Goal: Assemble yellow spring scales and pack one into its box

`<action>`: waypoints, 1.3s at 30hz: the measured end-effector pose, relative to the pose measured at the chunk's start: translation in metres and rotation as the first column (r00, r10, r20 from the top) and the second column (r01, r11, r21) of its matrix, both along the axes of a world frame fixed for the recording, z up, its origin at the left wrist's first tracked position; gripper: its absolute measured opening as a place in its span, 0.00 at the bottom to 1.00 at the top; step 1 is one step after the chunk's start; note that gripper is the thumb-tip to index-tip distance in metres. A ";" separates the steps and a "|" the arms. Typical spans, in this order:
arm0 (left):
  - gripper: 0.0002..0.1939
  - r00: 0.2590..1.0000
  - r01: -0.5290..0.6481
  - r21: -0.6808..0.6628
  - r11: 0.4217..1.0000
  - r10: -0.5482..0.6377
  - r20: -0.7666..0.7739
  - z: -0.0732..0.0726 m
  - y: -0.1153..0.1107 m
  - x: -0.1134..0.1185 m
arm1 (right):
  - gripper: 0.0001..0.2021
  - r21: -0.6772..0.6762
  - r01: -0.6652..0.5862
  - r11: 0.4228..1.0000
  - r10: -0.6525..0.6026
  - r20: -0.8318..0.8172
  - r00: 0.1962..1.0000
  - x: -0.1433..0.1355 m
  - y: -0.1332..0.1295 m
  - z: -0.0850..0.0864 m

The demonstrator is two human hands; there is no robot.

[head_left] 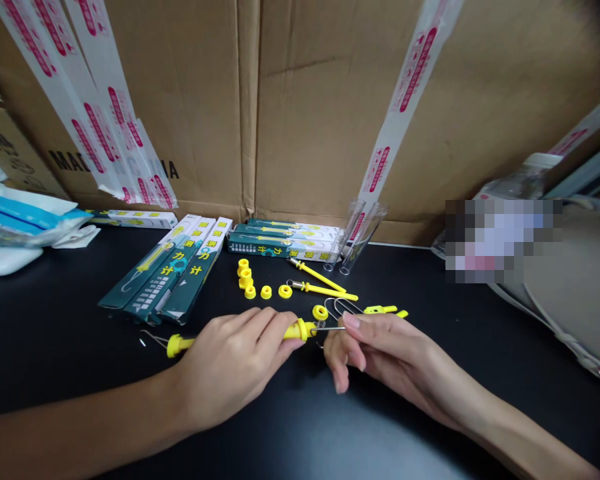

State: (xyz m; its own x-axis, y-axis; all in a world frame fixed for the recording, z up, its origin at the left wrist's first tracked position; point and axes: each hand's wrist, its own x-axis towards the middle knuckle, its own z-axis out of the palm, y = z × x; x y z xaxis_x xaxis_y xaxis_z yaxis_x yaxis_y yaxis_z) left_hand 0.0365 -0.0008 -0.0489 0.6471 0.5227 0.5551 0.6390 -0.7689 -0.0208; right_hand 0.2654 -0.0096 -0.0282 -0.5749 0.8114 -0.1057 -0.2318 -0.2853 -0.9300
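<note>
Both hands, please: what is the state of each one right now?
Left hand: closed, holding a yellow-ended spring scale.
Right hand: thumb and finger closed, pinching a thin metal wire.

The left hand (235, 360) clasps a yellow-ended piece (296, 330) (right hand (387, 340) pinches a metal rod (330, 328)).

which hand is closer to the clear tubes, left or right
Right: the right hand is in front of the clear tubes; the left hand is farther off, in front and to their left.
</note>
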 end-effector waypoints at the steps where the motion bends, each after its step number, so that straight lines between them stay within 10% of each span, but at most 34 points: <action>1: 0.13 1.000 0.003 -0.005 1.000 -0.003 -0.002 0.000 0.000 0.000 | 0.23 0.001 -0.031 1.000 0.031 0.006 1.000 0.002 0.000 0.001; 8: 0.16 1.000 -0.005 -0.042 0.999 0.006 0.023 0.002 0.001 -0.001 | 0.18 0.041 -0.191 0.981 0.187 0.091 0.978 0.011 0.005 0.001; 15: 0.22 0.993 -0.119 -0.097 0.988 0.121 0.017 0.004 0.000 -0.002 | 0.15 -0.001 -0.087 0.996 0.086 -0.074 0.994 0.009 0.005 -0.004; 39: 0.17 0.992 0.103 0.094 0.990 -0.094 -0.087 0.010 -0.005 0.001 | 0.26 -0.077 -0.129 0.989 0.144 0.251 0.957 -0.006 -0.007 0.002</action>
